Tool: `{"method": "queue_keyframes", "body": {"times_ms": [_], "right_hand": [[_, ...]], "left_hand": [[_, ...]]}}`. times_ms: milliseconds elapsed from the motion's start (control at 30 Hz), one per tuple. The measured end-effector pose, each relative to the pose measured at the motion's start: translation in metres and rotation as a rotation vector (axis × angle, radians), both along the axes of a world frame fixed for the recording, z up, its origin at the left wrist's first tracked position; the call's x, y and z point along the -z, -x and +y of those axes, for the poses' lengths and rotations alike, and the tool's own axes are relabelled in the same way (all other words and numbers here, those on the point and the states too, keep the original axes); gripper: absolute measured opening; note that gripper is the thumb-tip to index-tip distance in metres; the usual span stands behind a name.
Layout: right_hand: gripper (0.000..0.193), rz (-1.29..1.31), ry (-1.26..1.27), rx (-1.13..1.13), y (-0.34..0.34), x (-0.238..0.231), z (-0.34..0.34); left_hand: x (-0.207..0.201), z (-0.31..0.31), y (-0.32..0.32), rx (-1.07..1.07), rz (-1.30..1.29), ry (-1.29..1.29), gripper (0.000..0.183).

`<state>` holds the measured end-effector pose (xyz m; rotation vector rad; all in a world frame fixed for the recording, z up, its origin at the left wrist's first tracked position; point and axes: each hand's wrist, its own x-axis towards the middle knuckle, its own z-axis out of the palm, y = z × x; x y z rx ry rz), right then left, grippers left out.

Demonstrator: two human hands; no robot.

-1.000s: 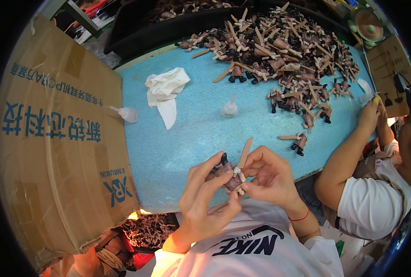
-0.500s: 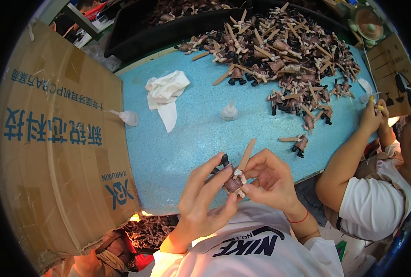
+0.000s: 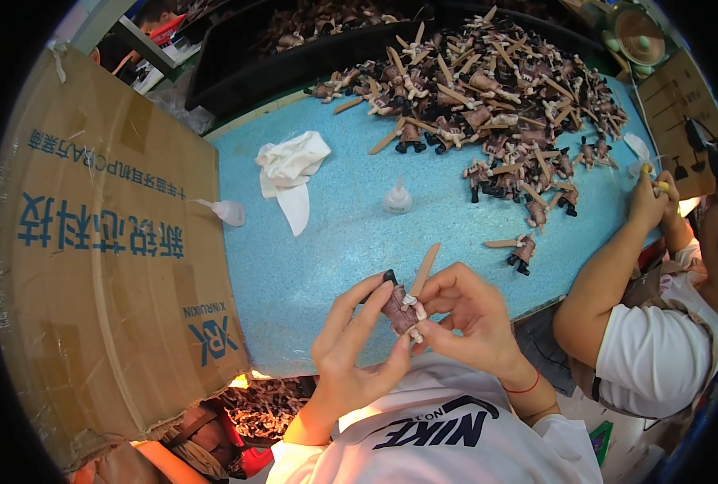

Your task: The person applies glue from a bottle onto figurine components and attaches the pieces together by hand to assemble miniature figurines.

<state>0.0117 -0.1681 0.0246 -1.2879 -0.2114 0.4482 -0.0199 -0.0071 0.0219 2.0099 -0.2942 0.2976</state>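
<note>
Between the two hands, close above the table edge [image 3: 488, 310], a small brown figurine [image 3: 397, 310] sits pinched: the left hand [image 3: 357, 347] steadies its body while the right hand [image 3: 464, 319] works its tan stick [image 3: 423, 270], probably seating it. Compared with a second ago, the grip looks unchanged, barely shifted.

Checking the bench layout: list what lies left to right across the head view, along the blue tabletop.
Cardboard box → small white bottle → white cloth → clear cap → lone figure → co-worker's hand.
</note>
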Motion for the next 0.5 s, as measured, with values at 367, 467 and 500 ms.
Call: {"method": "queue_keyframes", "body": {"times_ms": [367, 467, 500], "right_hand": [[0.028, -0.51, 0.374, 0.245, 0.001, 0.001, -0.014], [0.037, -0.8, 0.6, 0.277, 0.002, -0.001, -0.003], [0.043, -0.891, 0.697, 0.294, 0.002, -0.001, 0.0]], "left_hand": [[0.026, 0.001, -0.002, 0.289, 0.661, 1.301, 0.048], [0.03, -0.003, 0.0, 0.385, 0.749, 1.499, 0.049], [0.031, -0.005, 0.001, 0.438, 0.75, 1.588, 0.049]]}}
